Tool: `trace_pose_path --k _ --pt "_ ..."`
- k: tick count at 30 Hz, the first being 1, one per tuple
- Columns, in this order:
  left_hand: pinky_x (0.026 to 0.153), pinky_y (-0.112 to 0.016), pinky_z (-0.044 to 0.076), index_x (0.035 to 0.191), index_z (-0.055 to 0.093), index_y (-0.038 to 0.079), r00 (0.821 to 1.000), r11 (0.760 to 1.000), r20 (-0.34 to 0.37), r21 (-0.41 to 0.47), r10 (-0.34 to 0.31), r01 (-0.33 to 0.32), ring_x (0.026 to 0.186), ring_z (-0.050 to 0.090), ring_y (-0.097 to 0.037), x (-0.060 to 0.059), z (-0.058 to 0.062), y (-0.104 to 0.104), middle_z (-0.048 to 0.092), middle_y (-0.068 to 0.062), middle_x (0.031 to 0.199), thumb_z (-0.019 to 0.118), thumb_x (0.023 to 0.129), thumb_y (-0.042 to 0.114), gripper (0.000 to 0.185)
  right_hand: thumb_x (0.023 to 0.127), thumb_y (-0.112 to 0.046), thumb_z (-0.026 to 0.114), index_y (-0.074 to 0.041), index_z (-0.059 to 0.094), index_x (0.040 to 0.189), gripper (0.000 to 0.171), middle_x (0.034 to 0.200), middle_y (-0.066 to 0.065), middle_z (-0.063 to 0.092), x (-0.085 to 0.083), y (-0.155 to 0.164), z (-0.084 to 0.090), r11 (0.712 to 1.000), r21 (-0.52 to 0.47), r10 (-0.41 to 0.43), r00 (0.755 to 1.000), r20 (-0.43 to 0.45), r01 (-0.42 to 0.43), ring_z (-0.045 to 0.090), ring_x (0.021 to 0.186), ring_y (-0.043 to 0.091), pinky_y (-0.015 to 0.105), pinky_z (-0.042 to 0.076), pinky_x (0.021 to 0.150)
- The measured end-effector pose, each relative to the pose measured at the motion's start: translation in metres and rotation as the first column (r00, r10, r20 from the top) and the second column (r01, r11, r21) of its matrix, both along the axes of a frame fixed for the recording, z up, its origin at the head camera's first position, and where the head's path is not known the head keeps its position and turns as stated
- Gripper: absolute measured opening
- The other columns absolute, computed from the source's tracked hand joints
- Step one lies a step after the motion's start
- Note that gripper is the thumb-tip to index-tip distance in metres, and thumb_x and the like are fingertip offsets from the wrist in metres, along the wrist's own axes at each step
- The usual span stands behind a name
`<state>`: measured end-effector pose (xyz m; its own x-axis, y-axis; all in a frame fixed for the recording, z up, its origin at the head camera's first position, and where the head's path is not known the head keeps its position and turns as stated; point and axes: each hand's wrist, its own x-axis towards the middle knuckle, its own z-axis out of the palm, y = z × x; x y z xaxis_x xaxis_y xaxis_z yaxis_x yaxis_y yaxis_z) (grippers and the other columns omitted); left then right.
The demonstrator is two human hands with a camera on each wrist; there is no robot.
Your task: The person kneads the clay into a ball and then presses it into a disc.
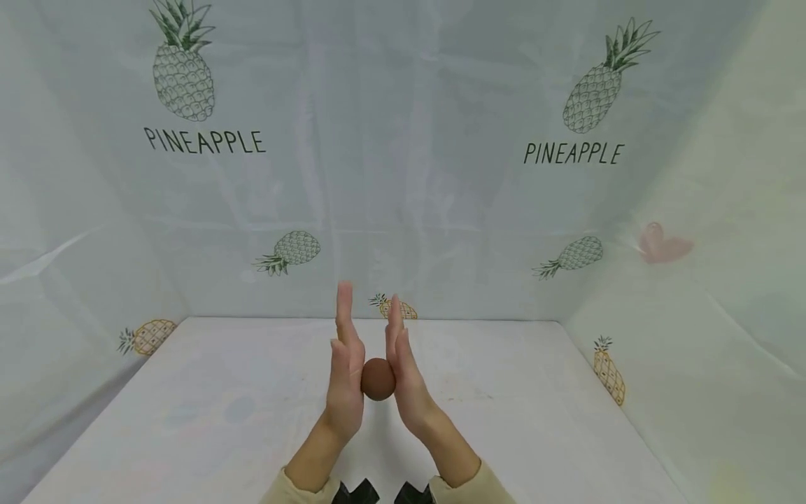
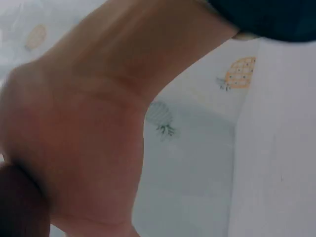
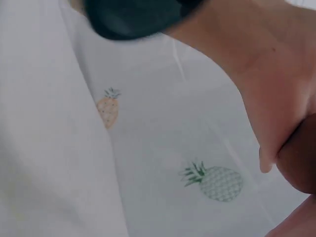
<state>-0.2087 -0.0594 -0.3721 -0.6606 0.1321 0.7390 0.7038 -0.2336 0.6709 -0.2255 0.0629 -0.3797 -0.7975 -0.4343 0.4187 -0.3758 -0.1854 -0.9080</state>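
A brown ball [image 1: 378, 379] is pressed between two upright palms in the middle of the head view. My left hand [image 1: 345, 378] touches its left side, fingers straight and pointing up. On the opposite side my right hand [image 1: 408, 378] lies flat against it, its fingers straight too. In the left wrist view the palm [image 2: 84, 143] fills much of the picture, and the dark ball [image 2: 22, 207] shows at the lower left corner. The right wrist view has part of the ball [image 3: 298, 160] at the right edge, against the palm [image 3: 281, 98].
Below the hands spreads a white tabletop [image 1: 504, 406]. A pale curtain [image 1: 390, 175] printed with pineapples hangs behind it and along both sides. Light sleeves [image 1: 475, 486] and dark wrist mounts [image 1: 357, 492] show at the bottom edge.
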Motion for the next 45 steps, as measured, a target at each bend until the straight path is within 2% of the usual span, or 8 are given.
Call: trace_pose_path --k 11,18,23,26,32,38,42,45 --pt "0.119 -0.074 -0.013 0.171 -0.006 0.038 0.976 0.978 0.117 -0.128 0.181 -0.166 0.160 -0.018 -0.017 -0.010 -0.010 0.002 -0.012 0.014 0.177 0.010 0.110 0.063 0.067 0.110 -0.056 0.000 -0.041 -0.018 0.167 0.061 0.175 -0.011 -0.021 0.022 0.006 0.021 0.985 -0.158 0.047 0.992 -0.118 -0.065 -0.019 0.163 0.021 0.065 -0.023 0.121" --pt "0.119 -0.074 -0.010 0.171 -0.007 0.037 0.992 0.977 0.053 -0.189 0.115 -0.104 0.162 -0.016 -0.017 0.005 -0.010 0.011 -0.013 0.010 0.178 0.006 0.111 0.060 0.065 0.113 -0.049 0.002 -0.036 -0.017 0.168 0.060 0.175 -0.010 -0.021 0.004 0.006 0.011 0.980 -0.198 -0.048 0.995 -0.085 0.030 -0.019 0.163 0.021 0.060 -0.019 0.125" --pt "0.118 -0.070 -0.012 0.172 -0.004 0.031 0.971 0.957 -0.026 -0.167 0.238 -0.239 0.162 -0.014 -0.021 0.003 -0.005 0.002 -0.008 0.008 0.178 0.005 0.111 0.062 0.069 0.112 -0.053 -0.001 -0.037 -0.020 0.168 0.061 0.174 -0.012 -0.023 0.006 -0.002 0.005 0.992 -0.107 0.061 0.998 -0.031 -0.064 -0.021 0.162 0.022 0.061 -0.020 0.124" --pt "0.119 -0.069 -0.015 0.172 -0.003 0.033 0.959 0.950 0.007 -0.141 0.283 -0.280 0.161 -0.016 -0.020 -0.005 -0.004 -0.005 -0.008 0.011 0.178 0.006 0.109 0.067 0.072 0.111 -0.056 -0.001 -0.039 -0.020 0.167 0.062 0.175 -0.011 -0.022 0.015 -0.004 0.010 0.989 -0.106 0.100 0.994 -0.054 -0.105 -0.023 0.162 0.023 0.065 -0.022 0.121" --pt "0.119 -0.066 -0.017 0.172 -0.006 0.030 0.969 0.948 0.003 -0.210 0.247 -0.241 0.163 -0.014 -0.020 -0.012 -0.013 0.001 -0.010 0.009 0.178 0.007 0.113 0.055 0.065 0.112 -0.051 0.001 -0.037 -0.017 0.168 0.061 0.176 -0.008 -0.018 0.023 0.005 0.021 0.976 -0.214 0.012 0.990 -0.140 -0.042 -0.020 0.163 0.020 0.062 -0.022 0.123" --pt "0.119 -0.067 -0.013 0.172 -0.004 0.023 0.982 0.939 -0.092 -0.291 0.164 -0.184 0.164 -0.011 -0.029 -0.006 -0.019 0.016 -0.006 0.003 0.179 0.003 0.115 0.047 0.063 0.113 -0.050 0.004 -0.037 -0.015 0.169 0.061 0.176 -0.010 -0.016 0.006 0.020 0.018 0.973 -0.221 -0.101 0.984 -0.149 0.066 -0.017 0.163 0.022 0.059 -0.018 0.126" --pt "0.119 -0.068 -0.009 0.173 -0.001 0.017 0.968 0.927 -0.176 -0.299 0.180 -0.227 0.164 -0.007 -0.037 0.000 -0.016 0.018 -0.002 -0.003 0.180 0.001 0.114 0.049 0.067 0.113 -0.053 0.005 -0.041 -0.015 0.168 0.060 0.176 -0.011 -0.016 -0.007 0.019 0.008 0.984 -0.171 -0.062 0.996 -0.071 0.049 -0.019 0.163 0.021 0.062 -0.019 0.124" --pt "0.119 -0.067 -0.009 0.173 0.000 0.020 0.970 0.936 -0.124 -0.261 0.210 -0.236 0.164 -0.008 -0.030 0.000 -0.013 0.015 -0.003 -0.001 0.180 0.003 0.113 0.055 0.069 0.112 -0.058 0.004 -0.041 -0.016 0.168 0.061 0.176 -0.010 -0.016 -0.010 0.013 0.002 0.994 -0.110 0.005 1.000 -0.030 -0.008 -0.018 0.163 0.020 0.062 -0.018 0.124"
